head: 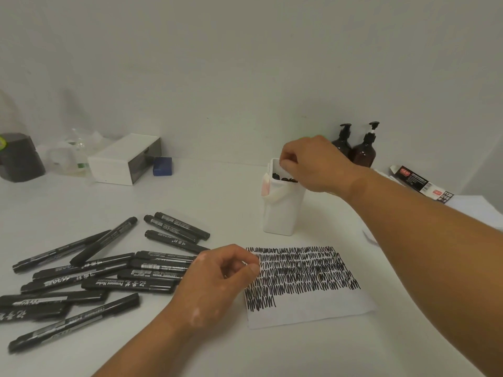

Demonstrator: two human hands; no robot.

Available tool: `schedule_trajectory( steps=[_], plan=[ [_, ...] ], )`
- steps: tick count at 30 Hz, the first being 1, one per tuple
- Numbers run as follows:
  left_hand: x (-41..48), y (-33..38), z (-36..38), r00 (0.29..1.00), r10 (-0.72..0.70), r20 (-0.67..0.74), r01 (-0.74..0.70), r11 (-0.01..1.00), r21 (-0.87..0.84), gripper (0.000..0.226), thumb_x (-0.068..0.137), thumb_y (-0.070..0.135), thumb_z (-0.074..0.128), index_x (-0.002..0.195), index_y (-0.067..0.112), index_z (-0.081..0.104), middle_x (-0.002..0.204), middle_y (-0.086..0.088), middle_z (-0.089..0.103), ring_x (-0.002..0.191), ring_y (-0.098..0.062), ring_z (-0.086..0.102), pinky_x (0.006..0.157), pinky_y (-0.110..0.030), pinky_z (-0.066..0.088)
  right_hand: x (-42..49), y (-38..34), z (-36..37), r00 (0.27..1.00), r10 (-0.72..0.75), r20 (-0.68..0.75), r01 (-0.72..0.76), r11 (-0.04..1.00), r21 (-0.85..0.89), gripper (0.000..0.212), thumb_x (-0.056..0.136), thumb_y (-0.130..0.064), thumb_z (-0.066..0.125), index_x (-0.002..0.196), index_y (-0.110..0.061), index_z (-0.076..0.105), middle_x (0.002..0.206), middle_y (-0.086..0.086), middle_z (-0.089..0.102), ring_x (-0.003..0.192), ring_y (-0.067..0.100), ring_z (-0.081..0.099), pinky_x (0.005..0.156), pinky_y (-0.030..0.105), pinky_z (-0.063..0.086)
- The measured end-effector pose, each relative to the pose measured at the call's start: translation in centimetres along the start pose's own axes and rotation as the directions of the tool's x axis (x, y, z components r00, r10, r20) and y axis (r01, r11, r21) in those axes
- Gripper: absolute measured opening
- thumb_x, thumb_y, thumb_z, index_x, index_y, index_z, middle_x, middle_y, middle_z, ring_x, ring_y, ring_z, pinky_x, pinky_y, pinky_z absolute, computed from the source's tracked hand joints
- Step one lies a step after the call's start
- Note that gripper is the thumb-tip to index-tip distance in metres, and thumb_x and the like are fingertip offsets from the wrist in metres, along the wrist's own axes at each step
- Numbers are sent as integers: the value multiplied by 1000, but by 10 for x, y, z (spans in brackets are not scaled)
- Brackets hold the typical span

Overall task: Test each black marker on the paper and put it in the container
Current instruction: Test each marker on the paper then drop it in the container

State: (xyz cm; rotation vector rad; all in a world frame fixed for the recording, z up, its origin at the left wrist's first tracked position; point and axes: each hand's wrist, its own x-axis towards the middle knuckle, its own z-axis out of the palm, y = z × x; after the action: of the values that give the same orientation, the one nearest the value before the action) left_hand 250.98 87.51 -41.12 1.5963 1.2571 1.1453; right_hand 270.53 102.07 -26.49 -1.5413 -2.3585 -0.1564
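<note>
Slim black plastic markers (152,266) lie heaped left of the scribbled white paper sheet (313,311); more stand in the tall white plastic container (283,213). They look light, stiff and slick, so I'd pinch one mid-barrel. My right hand (313,164) curls over the container's mouth and I cannot tell what it holds. My left hand (217,278) rests loosely curled on the paper's edge, holding nothing.

Gap between markers (152,268), container (281,213)
</note>
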Motion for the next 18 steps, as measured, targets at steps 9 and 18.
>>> schedule_trajectory(
  steps=[9,18],
  plan=[
    [1,1,-1,1000,0,-11,0,999,40,7,88,29,74,88,36,75,67,9,66,63,-7,58,68,-34,52,-111,5,18,997,-5,-83,31,950,310,12,93,-36,65,82,-36,67,66,-19,63,67,-3,58,58,11,36],
    [-7,11,-4,999,39,-34,-31,978,204,9,88,20,73,84,27,75,61,15,62,53,-4,49,54,-16,42,-180,23,94,991,132,37,-133,869,477,18,85,-24,74,79,-41,70,74,-21,67,63,9,60,61,14,45]
  ],
)
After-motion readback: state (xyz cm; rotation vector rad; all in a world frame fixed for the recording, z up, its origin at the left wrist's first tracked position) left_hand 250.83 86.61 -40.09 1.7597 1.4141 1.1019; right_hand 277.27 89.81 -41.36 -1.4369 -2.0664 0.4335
